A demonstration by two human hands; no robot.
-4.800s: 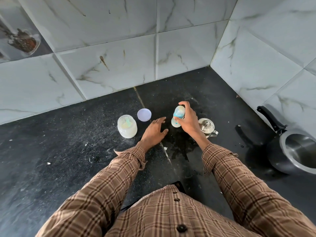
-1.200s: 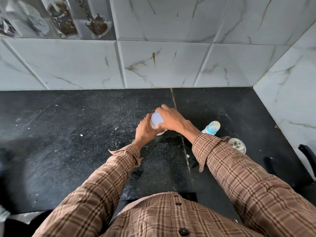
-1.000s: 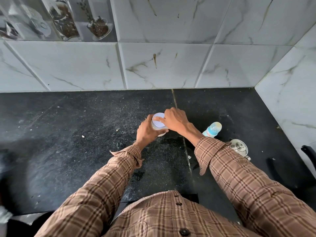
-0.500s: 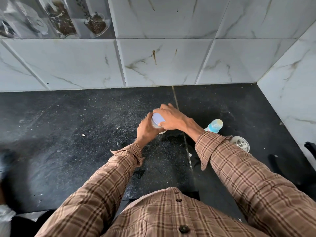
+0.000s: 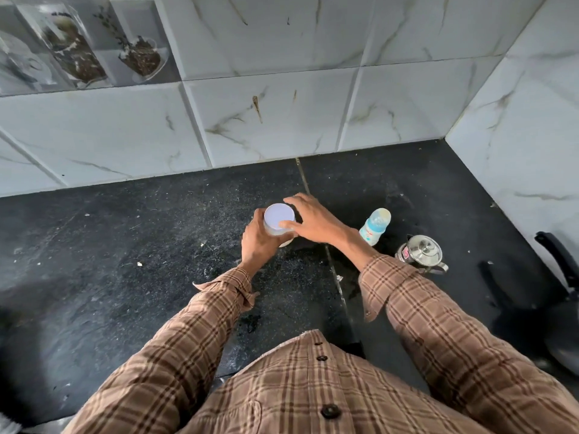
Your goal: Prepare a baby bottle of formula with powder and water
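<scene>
The left hand [image 5: 260,242] grips the powder jar [image 5: 279,228] on the black desk [image 5: 125,261]; the right hand [image 5: 313,222] curls its fingers around the jar's white lid [image 5: 279,216]; the baby bottle [image 5: 375,226] stands just right, beside a steel pot [image 5: 421,253].

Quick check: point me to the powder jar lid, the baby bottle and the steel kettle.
powder jar lid [image 5: 279,216]: head view, centre of flat top.
baby bottle [image 5: 374,226]: head view, mid body.
steel kettle [image 5: 421,253]: head view, domed lid.
</scene>
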